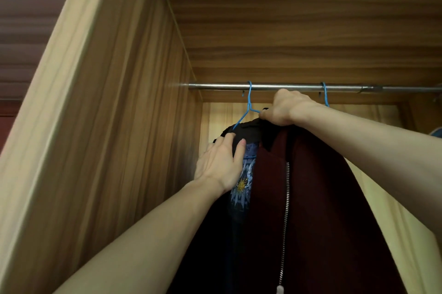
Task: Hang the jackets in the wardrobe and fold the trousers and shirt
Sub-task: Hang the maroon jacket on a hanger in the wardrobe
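Jacket, maroon [311, 198], with black collar and a metal zip [285, 210] running down its front; hangs inside the wardrobe [134, 102], directly below my right hand [284, 108] and filling the lower middle of the view. A pale zip pull shows at the bottom edge.

Right hand: fingers curled down over the black collar at the top of the jacket, gripping the cloth just under the metal rail [299, 87]. The knuckles sit very close to the rail; whether they touch it I cannot tell.

Left hand [221, 162]: lies on the left shoulder of the garment, lower than the right hand and to the left of the zip. Fingers bent over the dark shoulder cloth, thumb laid along the edge beside a blue patterned lining [246, 181] with a yellow sun motif. It holds the fabric.

Hanger, blue wire [248, 104]: hook over the rail, left arm sloping down into the dark shoulder cloth just above my left hand and to the left of my right hand.

Second blue hanger hook [324, 95]: on the same rail, to the right of my right wrist; what it carries is hidden behind my forearm.

Wardrobe: wood-grain side panel at left, wood top panel above the rail, paler back panel behind the jacket.
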The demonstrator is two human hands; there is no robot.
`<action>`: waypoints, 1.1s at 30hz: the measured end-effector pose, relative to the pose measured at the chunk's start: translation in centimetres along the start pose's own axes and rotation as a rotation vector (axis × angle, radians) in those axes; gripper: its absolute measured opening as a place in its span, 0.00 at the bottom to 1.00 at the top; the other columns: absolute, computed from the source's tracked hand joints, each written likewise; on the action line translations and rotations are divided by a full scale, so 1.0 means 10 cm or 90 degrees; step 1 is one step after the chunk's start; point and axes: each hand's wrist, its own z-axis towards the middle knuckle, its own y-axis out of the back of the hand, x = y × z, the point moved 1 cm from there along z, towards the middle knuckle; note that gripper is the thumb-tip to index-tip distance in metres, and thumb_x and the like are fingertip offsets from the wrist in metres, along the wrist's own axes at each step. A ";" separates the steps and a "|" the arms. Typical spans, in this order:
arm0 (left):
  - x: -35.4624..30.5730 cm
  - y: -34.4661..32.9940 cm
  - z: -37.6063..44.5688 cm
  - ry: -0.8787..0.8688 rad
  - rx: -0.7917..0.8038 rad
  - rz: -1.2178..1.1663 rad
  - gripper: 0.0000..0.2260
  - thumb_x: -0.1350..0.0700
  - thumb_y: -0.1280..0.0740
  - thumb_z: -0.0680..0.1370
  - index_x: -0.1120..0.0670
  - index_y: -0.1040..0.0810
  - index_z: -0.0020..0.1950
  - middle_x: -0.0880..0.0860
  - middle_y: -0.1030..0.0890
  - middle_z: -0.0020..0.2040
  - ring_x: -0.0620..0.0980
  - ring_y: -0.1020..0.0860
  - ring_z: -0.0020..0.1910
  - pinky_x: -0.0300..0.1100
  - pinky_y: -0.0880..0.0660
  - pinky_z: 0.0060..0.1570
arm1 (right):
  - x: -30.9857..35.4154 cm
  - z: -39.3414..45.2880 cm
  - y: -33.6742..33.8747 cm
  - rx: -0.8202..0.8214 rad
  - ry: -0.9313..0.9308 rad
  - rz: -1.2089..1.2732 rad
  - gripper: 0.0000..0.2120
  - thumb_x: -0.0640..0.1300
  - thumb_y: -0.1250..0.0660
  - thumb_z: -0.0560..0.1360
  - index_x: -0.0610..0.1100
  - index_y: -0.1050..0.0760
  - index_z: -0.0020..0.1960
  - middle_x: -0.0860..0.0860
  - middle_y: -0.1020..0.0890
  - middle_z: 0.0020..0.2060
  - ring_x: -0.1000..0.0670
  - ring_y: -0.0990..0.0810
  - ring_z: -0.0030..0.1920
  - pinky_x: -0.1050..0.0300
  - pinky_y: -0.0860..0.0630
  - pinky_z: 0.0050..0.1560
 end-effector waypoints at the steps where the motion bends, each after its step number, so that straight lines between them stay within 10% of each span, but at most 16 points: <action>1: -0.02 0.04 -0.03 -0.002 -0.002 -0.004 0.24 0.39 0.52 0.86 0.47 0.34 0.77 0.50 0.25 0.72 0.53 0.27 0.69 0.50 0.30 0.61 | 0.00 -0.02 0.02 0.018 0.004 0.009 0.19 0.60 0.31 0.80 0.44 0.27 0.54 0.46 0.25 0.49 0.40 0.22 0.53 0.52 0.28 0.50; 5: -0.08 0.13 -0.16 -0.017 -0.007 -0.032 0.23 0.40 0.52 0.87 0.48 0.32 0.76 0.50 0.23 0.69 0.53 0.26 0.68 0.51 0.29 0.63 | -0.02 -0.15 0.08 0.070 0.012 0.053 0.19 0.59 0.31 0.80 0.43 0.28 0.55 0.46 0.24 0.46 0.45 0.25 0.44 0.53 0.29 0.43; 12: -0.27 0.37 -0.44 -0.075 -0.061 -0.077 0.21 0.42 0.50 0.87 0.48 0.30 0.76 0.48 0.22 0.68 0.50 0.25 0.67 0.53 0.28 0.66 | -0.23 -0.59 0.02 0.035 0.067 0.290 0.21 0.58 0.31 0.79 0.48 0.21 0.67 0.48 0.17 0.59 0.44 0.19 0.61 0.46 0.22 0.66; 22: -0.63 0.75 -1.18 -0.098 -0.039 -0.065 0.21 0.42 0.47 0.87 0.46 0.30 0.77 0.45 0.23 0.71 0.45 0.28 0.69 0.43 0.32 0.64 | -0.75 -1.65 -0.24 -0.051 0.229 0.436 0.32 0.59 0.35 0.82 0.57 0.43 0.83 0.63 0.35 0.78 0.64 0.36 0.75 0.61 0.39 0.74; 33: -0.85 0.95 -3.07 -0.003 -0.040 0.013 0.22 0.43 0.45 0.85 0.47 0.31 0.78 0.44 0.25 0.72 0.42 0.31 0.74 0.43 0.37 0.74 | -1.51 -3.46 -0.27 -0.048 0.171 0.257 0.33 0.65 0.43 0.83 0.53 0.42 0.84 0.58 0.36 0.81 0.57 0.39 0.80 0.54 0.39 0.80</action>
